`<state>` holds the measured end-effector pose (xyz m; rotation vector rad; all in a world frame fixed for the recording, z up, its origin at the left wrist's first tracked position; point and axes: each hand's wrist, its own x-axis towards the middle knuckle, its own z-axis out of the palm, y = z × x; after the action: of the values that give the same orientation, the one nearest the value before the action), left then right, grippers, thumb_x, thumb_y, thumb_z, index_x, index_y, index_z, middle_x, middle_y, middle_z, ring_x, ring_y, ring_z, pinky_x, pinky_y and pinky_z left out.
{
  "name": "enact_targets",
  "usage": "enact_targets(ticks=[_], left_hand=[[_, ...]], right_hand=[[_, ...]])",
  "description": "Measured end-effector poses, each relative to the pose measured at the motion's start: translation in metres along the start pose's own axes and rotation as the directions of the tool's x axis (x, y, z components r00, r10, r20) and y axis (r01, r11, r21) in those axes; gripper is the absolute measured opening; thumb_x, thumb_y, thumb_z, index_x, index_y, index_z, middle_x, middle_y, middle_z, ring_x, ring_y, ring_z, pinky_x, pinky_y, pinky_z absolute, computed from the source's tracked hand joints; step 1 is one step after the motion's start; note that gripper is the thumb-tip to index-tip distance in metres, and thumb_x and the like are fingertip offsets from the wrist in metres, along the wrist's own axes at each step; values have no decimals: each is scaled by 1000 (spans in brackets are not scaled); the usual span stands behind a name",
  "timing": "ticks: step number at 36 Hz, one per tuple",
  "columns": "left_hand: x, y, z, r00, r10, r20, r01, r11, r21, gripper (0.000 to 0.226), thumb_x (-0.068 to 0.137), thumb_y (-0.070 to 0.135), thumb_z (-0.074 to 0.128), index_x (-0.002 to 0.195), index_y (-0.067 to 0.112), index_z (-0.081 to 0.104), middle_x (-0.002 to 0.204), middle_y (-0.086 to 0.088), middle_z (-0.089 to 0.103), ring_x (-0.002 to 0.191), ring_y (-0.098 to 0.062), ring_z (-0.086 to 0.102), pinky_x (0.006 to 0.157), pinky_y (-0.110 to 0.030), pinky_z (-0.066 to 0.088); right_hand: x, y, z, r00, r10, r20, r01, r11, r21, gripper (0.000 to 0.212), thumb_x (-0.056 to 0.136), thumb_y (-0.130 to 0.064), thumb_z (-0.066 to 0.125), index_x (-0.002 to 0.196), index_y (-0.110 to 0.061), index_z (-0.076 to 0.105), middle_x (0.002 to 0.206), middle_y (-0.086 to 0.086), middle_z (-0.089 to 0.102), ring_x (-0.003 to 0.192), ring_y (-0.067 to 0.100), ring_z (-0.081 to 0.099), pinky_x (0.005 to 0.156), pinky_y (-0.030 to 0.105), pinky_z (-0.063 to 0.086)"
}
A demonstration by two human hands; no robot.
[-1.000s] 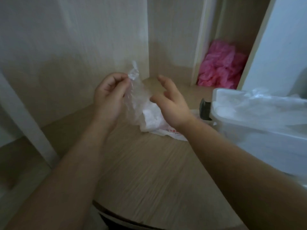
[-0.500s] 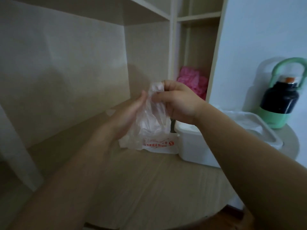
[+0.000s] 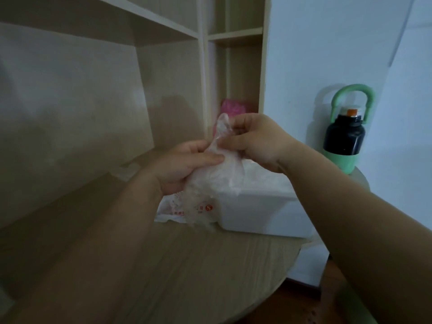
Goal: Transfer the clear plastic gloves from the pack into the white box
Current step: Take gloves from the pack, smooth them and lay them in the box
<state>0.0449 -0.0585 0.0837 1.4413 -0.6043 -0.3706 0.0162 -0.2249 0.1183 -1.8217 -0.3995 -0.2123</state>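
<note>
Fingers of the right hand (image 3: 259, 141): curled in, with thumb and forefinger clamped on the crumpled top end of a clear plastic glove (image 3: 219, 176).
Fingers of the left hand (image 3: 184, 167): wrapped round the same glove lower down, with the thumb pressed flat across the film.
Glove position: held up off the table (image 3: 163, 265) between the 2 hands. It hangs over the pack (image 3: 184, 210) and the near left corner of the white box (image 3: 257, 206). Its lower end blurs into the pack, so I cannot tell if it is fully free.
Pack: flat, pale plastic with red print. It lies on the table close against the left side of the box.
White box: on the table to the right of the pack. The hands hide most of its top, and whether it already holds gloves is unclear.
Surroundings: a black and green bottle (image 3: 344, 136) stands behind the box, and something pink (image 3: 233, 108) sits in the shelf (image 3: 233, 36) beyond the hands.
Step in hand: probably separating 1 glove from the stack, or bunching it, before it goes into the box.
Next move calls for: a short carry to the right and down over the box opening. The thin film looks likely to cling, so the fingers may need to spread wide to let it drop.
</note>
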Motion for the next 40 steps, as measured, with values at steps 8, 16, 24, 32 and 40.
enact_targets(ticks=[8,16,24,32,40], left_hand=[[9,5,2,987,54,-152,-46,998,53,27,65,12,68,92,9,67,79,-3,72,71,-14,69,67,-26,57],[11,3,5,992,34,-125,-32,999,20,50,71,12,70,118,-2,60,100,-14,68,91,-24,66,79,-30,56],[12,5,-4,980,-9,201,46,982,-183,57,50,25,90,103,12,74,97,-8,71,90,-19,69,76,-28,56],[32,7,13,966,-23,256,102,949,-298,25,71,18,75,95,12,75,90,-3,70,88,-14,67,79,-26,54],[31,14,-1,996,32,87,-9,969,-249,44,40,22,91,80,10,77,76,-4,71,67,-14,68,62,-24,57]], right_hand=[[-1,8,-15,984,31,-175,-37,999,-32,25,89,-23,65,93,2,64,67,1,53,58,11,48,55,24,45],[-2,12,-13,998,36,-44,-36,999,7,15,89,-22,65,82,-8,65,67,-1,60,59,10,55,59,24,47],[2,18,-24,998,66,23,-69,973,220,7,92,-7,58,89,-6,64,73,9,58,56,18,51,50,24,45],[0,12,-30,1000,12,-6,-12,999,49,18,83,-17,70,67,-16,63,47,-8,47,43,10,38,43,20,25],[2,15,-43,971,-25,-236,-18,984,-175,32,88,-29,65,77,1,64,55,1,54,46,12,49,54,28,47]])
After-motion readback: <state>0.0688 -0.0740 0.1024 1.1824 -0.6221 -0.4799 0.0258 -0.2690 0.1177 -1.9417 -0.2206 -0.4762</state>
